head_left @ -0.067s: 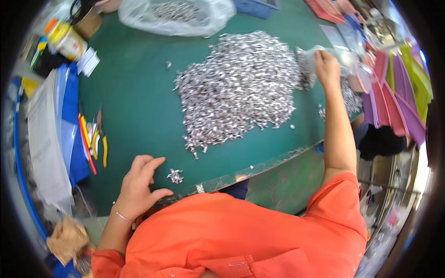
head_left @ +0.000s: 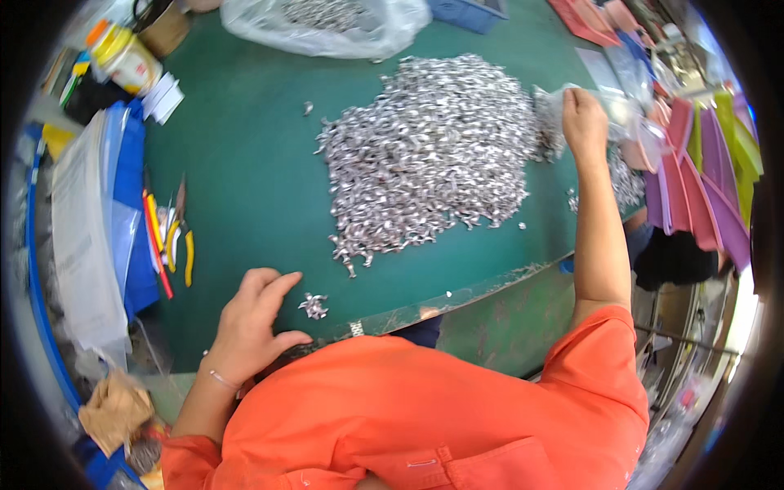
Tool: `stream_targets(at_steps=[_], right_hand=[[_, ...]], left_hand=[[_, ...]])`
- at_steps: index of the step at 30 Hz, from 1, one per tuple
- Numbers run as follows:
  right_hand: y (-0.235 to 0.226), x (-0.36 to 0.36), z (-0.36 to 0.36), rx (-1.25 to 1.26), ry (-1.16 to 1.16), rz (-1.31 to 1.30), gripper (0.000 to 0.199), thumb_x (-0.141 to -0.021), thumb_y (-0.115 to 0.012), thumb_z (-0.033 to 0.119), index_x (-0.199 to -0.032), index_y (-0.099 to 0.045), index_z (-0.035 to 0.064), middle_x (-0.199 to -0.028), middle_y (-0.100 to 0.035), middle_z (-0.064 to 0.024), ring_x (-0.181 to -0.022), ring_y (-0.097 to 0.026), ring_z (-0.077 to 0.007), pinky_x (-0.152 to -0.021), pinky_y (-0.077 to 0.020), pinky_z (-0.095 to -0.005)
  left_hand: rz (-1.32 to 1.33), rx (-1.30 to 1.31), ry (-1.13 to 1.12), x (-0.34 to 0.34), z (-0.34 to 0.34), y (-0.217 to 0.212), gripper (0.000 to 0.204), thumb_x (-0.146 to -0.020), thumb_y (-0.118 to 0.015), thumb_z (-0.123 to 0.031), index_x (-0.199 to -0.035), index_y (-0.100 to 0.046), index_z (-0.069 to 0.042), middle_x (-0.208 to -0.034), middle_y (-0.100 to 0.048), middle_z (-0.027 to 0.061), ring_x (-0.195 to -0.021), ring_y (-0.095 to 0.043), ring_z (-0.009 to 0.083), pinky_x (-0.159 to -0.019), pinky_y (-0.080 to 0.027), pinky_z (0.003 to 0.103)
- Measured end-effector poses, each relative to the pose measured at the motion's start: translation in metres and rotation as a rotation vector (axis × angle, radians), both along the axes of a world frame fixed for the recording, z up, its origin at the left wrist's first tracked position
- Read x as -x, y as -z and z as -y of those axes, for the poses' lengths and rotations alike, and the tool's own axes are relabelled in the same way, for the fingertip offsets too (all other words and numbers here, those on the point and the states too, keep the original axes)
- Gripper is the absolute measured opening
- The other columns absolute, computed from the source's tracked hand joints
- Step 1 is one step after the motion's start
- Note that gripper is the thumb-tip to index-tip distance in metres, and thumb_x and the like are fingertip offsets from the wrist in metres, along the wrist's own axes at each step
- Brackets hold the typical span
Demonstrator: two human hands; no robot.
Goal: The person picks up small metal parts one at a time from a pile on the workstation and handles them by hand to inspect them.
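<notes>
A big heap of small shiny metal parts (head_left: pixel 437 151) lies on the green table (head_left: pixel 245 171). My left hand (head_left: pixel 249 322) rests flat near the front edge, fingers apart, beside a tiny cluster of the same parts (head_left: pixel 313 306). My right hand (head_left: pixel 584 122) reaches out to the heap's right side and grips a clear plastic bag (head_left: pixel 621 106) that holds more metal parts.
A large clear bag of parts (head_left: pixel 327 20) sits at the back. Pliers and pens (head_left: pixel 171 237) lie at the left next to plastic sleeves (head_left: pixel 82 237) and a blue folder. A yellow-lidded jar (head_left: pixel 122 53) stands far left. Pink and purple trays (head_left: pixel 702 188) stack at the right.
</notes>
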State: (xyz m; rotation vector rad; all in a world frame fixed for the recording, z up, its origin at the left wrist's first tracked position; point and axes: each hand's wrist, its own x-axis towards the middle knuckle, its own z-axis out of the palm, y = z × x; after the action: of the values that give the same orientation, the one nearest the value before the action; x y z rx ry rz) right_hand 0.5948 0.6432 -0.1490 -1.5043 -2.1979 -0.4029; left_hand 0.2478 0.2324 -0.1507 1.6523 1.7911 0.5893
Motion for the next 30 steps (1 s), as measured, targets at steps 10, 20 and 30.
stream_targets(at_steps=[10, 20, 30], right_hand=[[0.010, 0.123, 0.239, 0.535, -1.074, -0.295, 0.027, -0.074, -0.067, 0.003, -0.101, -0.066, 0.0042, -0.101, -0.061, -0.0096, -0.089, -0.060, -0.0271, -0.074, -0.0487, -0.0381], [0.018, 0.151, 0.249, 0.370, -0.972, -0.338, 0.019, -0.074, -0.066, 0.005, -0.092, -0.066, 0.0039, -0.099, -0.061, -0.0076, -0.090, -0.058, -0.0262, -0.075, -0.0449, -0.0372], [0.040, 0.290, 0.141, 0.261, -0.693, 0.197, 0.010, -0.074, -0.062, 0.005, -0.084, -0.063, 0.0069, -0.085, -0.062, -0.0092, -0.085, -0.061, -0.0295, -0.073, -0.0471, -0.0412]], left_hand=[[0.036, -0.142, 0.255, -0.020, -0.023, 0.027, 0.042, -0.068, -0.079, -0.018, -0.108, -0.066, -0.013, -0.095, -0.053, 0.0059, -0.077, -0.060, 0.0225, -0.065, -0.051, 0.034], [0.047, -0.290, 0.320, -0.019, -0.022, 0.037, 0.020, -0.072, -0.078, -0.019, -0.084, -0.063, -0.012, -0.087, -0.052, 0.0042, -0.070, -0.059, 0.0214, -0.058, -0.049, 0.033], [0.077, -0.391, 0.277, -0.020, -0.017, 0.039, 0.018, -0.074, -0.076, -0.014, -0.083, -0.060, -0.010, -0.088, -0.051, 0.0077, -0.073, -0.059, 0.0253, -0.061, -0.050, 0.035]])
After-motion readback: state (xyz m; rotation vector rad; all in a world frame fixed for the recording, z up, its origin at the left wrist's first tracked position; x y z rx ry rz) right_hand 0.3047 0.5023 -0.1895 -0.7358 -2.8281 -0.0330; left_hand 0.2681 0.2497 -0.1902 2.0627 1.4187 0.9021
